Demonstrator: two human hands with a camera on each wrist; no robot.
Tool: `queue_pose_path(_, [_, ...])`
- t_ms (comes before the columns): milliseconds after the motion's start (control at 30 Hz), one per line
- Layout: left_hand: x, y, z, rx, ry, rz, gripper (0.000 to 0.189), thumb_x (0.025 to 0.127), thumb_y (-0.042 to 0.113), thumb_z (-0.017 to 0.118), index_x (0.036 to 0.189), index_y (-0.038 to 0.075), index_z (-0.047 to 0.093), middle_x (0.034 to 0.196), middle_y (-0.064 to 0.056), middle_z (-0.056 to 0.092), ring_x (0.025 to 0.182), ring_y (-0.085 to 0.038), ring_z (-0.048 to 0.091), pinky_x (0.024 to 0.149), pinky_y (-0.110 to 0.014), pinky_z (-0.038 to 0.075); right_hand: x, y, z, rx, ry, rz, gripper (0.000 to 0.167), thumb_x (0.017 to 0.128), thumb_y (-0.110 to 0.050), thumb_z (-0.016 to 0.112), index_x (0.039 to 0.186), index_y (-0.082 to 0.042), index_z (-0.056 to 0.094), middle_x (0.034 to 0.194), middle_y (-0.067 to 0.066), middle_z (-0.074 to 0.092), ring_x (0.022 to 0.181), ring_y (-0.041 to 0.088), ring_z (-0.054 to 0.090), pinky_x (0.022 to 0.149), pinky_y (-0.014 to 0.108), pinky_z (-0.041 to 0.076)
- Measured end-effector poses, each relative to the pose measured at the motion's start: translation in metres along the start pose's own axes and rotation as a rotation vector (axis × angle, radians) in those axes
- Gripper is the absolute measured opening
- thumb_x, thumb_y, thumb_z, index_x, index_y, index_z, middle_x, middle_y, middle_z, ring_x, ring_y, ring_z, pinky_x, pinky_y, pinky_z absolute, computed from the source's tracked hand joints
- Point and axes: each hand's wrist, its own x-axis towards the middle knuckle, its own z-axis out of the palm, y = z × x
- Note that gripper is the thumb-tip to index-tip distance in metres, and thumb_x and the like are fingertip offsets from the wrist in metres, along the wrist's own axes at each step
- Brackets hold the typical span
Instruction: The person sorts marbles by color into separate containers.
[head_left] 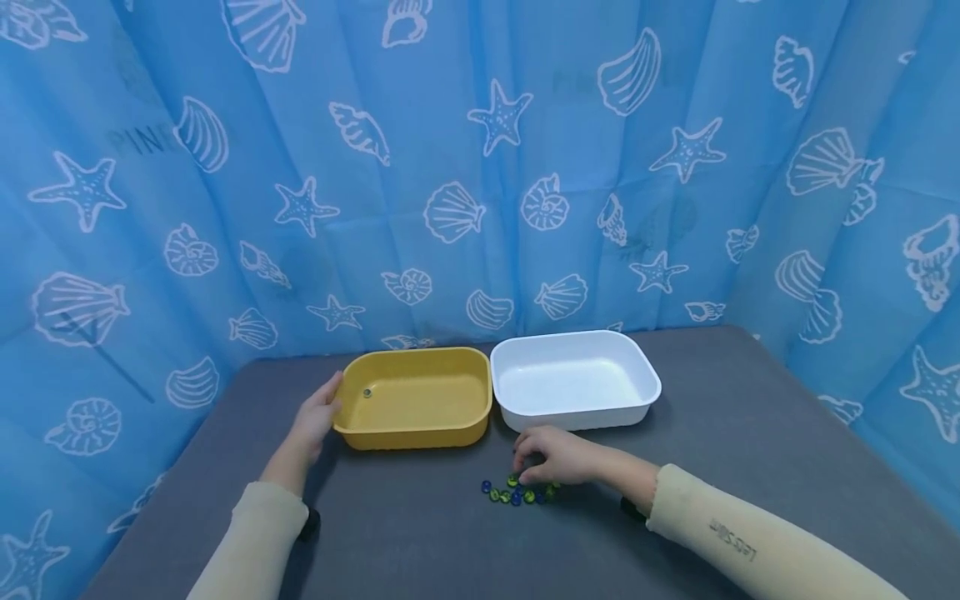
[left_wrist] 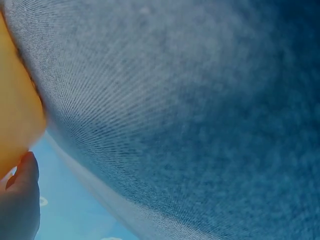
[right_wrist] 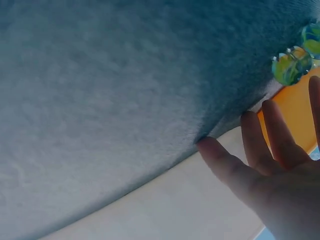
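Cream sleeves point(head_left: 255, 537) — left hand point(head_left: 311, 421) holds yellow tray point(head_left: 420, 404) — right hand point(head_left: 561, 456) by marbles point(head_left: 506, 497)

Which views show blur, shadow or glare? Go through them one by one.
Head: fairly sharp, a soft reflection on the white tray, a shadow beside the left sleeve; left wrist: tablecloth blurred and darkening toward the right, yellow tray soft-edged; right wrist: right hand dim, much of the tablecloth blurred.

Yellow tray point(head_left: 412, 439), white tray point(head_left: 581, 419) bar way behind marbles point(head_left: 528, 497); front passable.
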Motion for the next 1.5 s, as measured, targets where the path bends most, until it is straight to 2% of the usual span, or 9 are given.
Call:
queue_pose_path(167, [0.0019, -0.0025, 0.0019, -0.036, -0.014, 0.018, 0.059, 0.105, 0.003, 0.028, 0.156, 0.009, -0.002, 0.162, -0.01, 0.002, 0.147, -0.03, -0.003, 0.118, -0.048, 0.006, -0.0032, 0.0016, 0.0005, 0.029, -0.009, 0.022, 0.007, 0.089, -0.017, 0.071, 0.095, -0.013, 0.073, 0.115, 0.007, 0.061, 0.111, 0.027, 0.056, 0.094, 0.044, 0.048])
queue_pose_path(300, [0.0016, -0.0036, 0.0019, -0.058, -0.021, 0.005, 0.062, 0.105, 0.002, 0.027, 0.155, 0.011, -0.008, 0.162, -0.007, 0.001, 0.147, -0.027, -0.004, 0.118, -0.047, 0.004, -0.0033, 0.0017, 0.0013, 0.036, -0.016, 0.033, 0.007, 0.089, -0.018, 0.071, 0.095, -0.014, 0.073, 0.118, 0.009, 0.061, 0.113, 0.028, 0.054, 0.096, 0.045, 0.047])
queue_pose_path(533, [0.001, -0.0037, 0.0003, -0.078, -0.021, -0.002, 0.062, 0.105, 0.0, 0.028, 0.155, 0.01, -0.007, 0.162, -0.006, 0.002, 0.147, -0.026, -0.004, 0.118, -0.046, 0.005, -0.0016, -0.0021, 0.0032, 0.032, -0.012, 0.073, 0.006, 0.089, -0.018, 0.072, 0.092, -0.014, 0.074, 0.122, 0.011, 0.059, 0.116, 0.031, 0.053, 0.097, 0.049, 0.045])
queue_pose_path(967, [0.0021, -0.0003, -0.0064, -0.139, -0.055, 0.0, 0.063, 0.105, 0.0, 0.026, 0.154, 0.012, -0.011, 0.161, -0.003, -0.004, 0.147, -0.024, -0.004, 0.118, -0.045, 0.007, 0.0034, -0.0033, 0.0, 0.04, -0.007, 0.071, 0.007, 0.088, -0.015, 0.072, 0.093, -0.011, 0.074, 0.12, 0.014, 0.06, 0.114, 0.031, 0.055, 0.095, 0.047, 0.047])
queue_pose_path(1300, [0.0041, 0.0006, -0.0044, -0.132, -0.05, -0.019, 0.062, 0.105, 0.0, 0.026, 0.155, 0.013, -0.009, 0.162, -0.003, -0.002, 0.147, -0.023, -0.004, 0.118, -0.044, 0.008, 0.0027, -0.0052, 0.0037, 0.018, 0.01, 0.1, 0.004, 0.086, -0.016, 0.075, 0.084, -0.013, 0.073, 0.123, 0.015, 0.059, 0.117, 0.033, 0.053, 0.098, 0.05, 0.044])
queue_pose_path(1500, [0.0044, 0.0013, -0.0024, -0.122, -0.045, -0.035, 0.061, 0.106, 0.002, 0.026, 0.155, 0.015, -0.008, 0.162, -0.002, -0.001, 0.147, -0.023, -0.004, 0.118, -0.045, 0.007, 0.0009, -0.0047, 0.0074, 0.003, 0.03, 0.113, 0.005, 0.084, -0.018, 0.077, 0.085, -0.015, 0.073, 0.124, 0.012, 0.058, 0.118, 0.032, 0.05, 0.099, 0.051, 0.043])
